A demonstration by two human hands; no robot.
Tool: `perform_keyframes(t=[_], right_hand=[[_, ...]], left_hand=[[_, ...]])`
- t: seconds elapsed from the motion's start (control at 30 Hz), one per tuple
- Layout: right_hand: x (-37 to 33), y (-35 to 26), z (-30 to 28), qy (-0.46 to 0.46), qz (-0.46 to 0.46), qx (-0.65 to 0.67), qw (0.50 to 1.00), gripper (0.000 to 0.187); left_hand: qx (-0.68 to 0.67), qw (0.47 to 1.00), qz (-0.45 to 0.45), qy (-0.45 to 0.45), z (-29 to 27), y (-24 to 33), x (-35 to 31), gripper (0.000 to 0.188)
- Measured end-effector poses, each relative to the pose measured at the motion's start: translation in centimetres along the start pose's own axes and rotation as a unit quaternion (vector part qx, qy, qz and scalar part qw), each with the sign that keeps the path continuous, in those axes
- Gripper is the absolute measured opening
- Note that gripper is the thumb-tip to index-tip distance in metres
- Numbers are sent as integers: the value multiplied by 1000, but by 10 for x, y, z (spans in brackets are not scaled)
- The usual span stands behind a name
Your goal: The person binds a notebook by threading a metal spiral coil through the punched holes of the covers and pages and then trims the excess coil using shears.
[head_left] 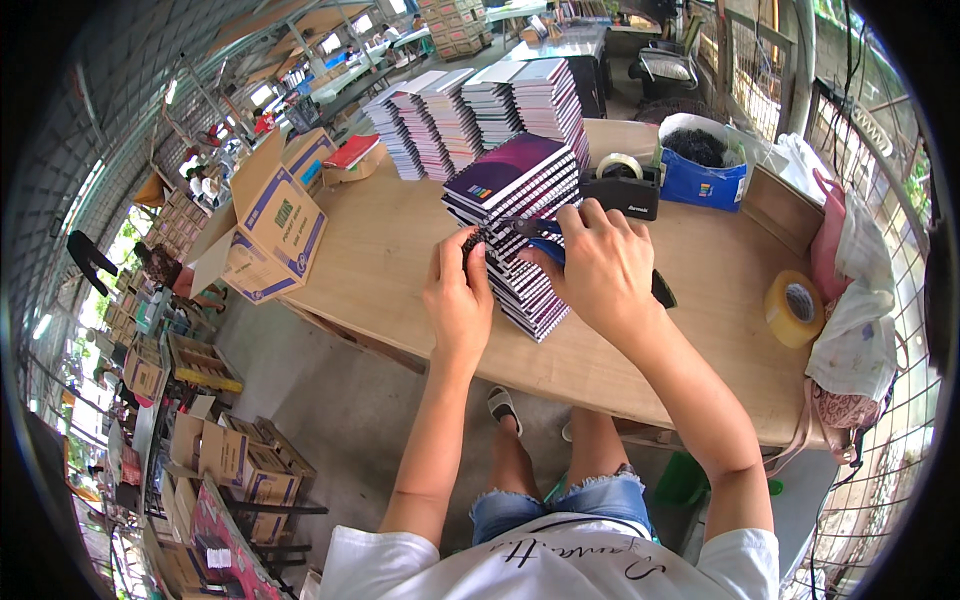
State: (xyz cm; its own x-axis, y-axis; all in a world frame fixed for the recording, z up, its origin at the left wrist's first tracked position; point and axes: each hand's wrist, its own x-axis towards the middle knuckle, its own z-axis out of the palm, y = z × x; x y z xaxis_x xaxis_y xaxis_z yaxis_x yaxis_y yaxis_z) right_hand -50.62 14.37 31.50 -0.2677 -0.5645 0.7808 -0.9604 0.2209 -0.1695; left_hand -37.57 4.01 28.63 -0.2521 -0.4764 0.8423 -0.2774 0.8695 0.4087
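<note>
A tall stack of purple-covered spiral notebooks (pixel 520 165) stands on the table in front of me, their white page edges and dark coils facing me. My right hand (pixel 605 255) is closed round blue-handled pliers (pixel 545 238), whose dark jaws point left at the stack's near side. Beside the stack's left edge, my left hand (pixel 460 295) pinches a short black piece of spiral coil (pixel 473 242) between thumb and fingertips. The jaws are close to this coil; whether they touch it, I cannot tell.
Several more notebook stacks (pixel 480 110) stand behind. An open cardboard box (pixel 275 235) sits at the table's left. To the right are a black tape dispenser (pixel 625 190), a blue container of black coil scraps (pixel 700 175), a yellow tape roll (pixel 795 308) and bags (pixel 855 330) along the mesh.
</note>
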Motion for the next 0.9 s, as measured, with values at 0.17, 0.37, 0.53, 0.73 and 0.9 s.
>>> perform_keyframes(t=[0.17, 0.37, 0.53, 0.73, 0.9], right_hand=[[6, -4, 2, 12, -11, -12, 1000, 44], [11, 5, 6, -121, 21, 51, 991, 41], [8, 11, -1, -38, 0, 69, 997, 40], [-21, 66, -8, -40, 140, 251, 957, 44], [-60, 102, 20, -100, 288, 418, 856, 43]], left_hand=[[0, 1000, 10, 4, 1, 1, 1, 15], [0, 1000, -1, 2, 4, 1, 0, 15], [-55, 997, -46, 30, 10, -12, -5, 17], [-418, 836, -354, 26, 15, -13, -20, 18], [-528, 706, -464, 87, 22, -25, -40, 20]])
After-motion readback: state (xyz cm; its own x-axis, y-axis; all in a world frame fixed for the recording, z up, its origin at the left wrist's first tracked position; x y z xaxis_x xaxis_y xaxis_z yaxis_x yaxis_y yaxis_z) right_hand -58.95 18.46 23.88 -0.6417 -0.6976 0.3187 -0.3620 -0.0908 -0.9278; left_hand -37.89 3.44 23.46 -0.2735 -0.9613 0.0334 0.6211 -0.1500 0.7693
